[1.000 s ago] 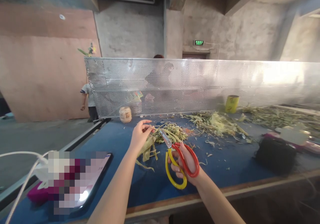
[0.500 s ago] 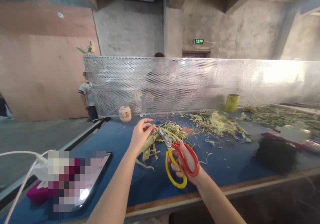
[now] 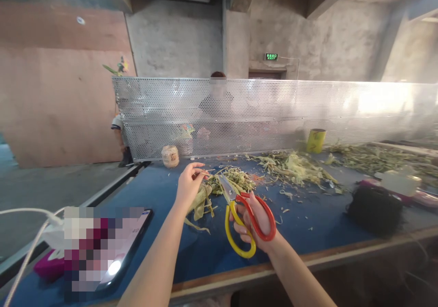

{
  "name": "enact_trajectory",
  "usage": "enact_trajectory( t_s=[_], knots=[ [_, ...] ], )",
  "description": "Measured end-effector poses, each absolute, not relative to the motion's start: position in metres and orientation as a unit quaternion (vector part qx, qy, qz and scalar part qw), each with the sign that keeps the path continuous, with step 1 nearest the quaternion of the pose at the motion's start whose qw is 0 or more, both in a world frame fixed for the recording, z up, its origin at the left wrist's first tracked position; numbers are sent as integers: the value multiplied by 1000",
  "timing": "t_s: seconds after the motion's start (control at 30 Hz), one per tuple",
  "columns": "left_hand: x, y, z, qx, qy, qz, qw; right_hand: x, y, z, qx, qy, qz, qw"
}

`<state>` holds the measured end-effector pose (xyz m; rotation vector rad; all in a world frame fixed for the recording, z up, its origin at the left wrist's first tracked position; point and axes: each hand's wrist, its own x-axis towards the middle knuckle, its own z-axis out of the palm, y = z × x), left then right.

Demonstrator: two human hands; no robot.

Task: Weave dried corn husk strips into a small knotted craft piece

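My right hand (image 3: pixel 255 220) is wrapped round scissors (image 3: pixel 232 195) with one red and one yellow handle. Their blades are slightly apart and point up and left, toward my left hand. The thumb and fingertips of my left hand (image 3: pixel 190 181) are pinched together on a thin plant stem, only a short piece of which shows. Just beyond both hands lies a bunch of dried greenish plants (image 3: pixel 236 177) on the blue table (image 3: pixel 201 250). Pale dry leaves (image 3: pixel 201 202) hang from its near side, below my left hand.
A lit phone (image 3: pixel 126 247) and a magenta packet (image 3: pixel 49 266) lie at the left. Toward the perforated metal screen (image 3: pixel 164 101) stand a twine roll (image 3: pixel 170 156) and yellow can (image 3: pixel 315 140). More dried plants (image 3: pixel 294 168) and a black bundle (image 3: pixel 374 209) are at the right.
The scissors' handles have spread a little and the blades have parted. My left hand has shifted slightly left. A person at the left has moved further behind the screen.
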<state>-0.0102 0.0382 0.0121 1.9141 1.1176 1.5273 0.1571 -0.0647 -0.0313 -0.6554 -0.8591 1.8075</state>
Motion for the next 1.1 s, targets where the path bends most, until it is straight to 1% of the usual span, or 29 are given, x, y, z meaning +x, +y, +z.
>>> enact_trajectory(
  t_s=[0.13, 0.5, 1.1],
  knots=[
    [-10, 38, 13, 701, 397, 550, 220, 156, -65, -31, -285, -342, 734, 513],
    [-7, 37, 12, 702, 355, 551, 277, 155, -63, -32, -298, -342, 730, 510],
    [-5, 38, 12, 688, 330, 554, 334, 155, -64, -31, -300, -377, 720, 500]
  ],
)
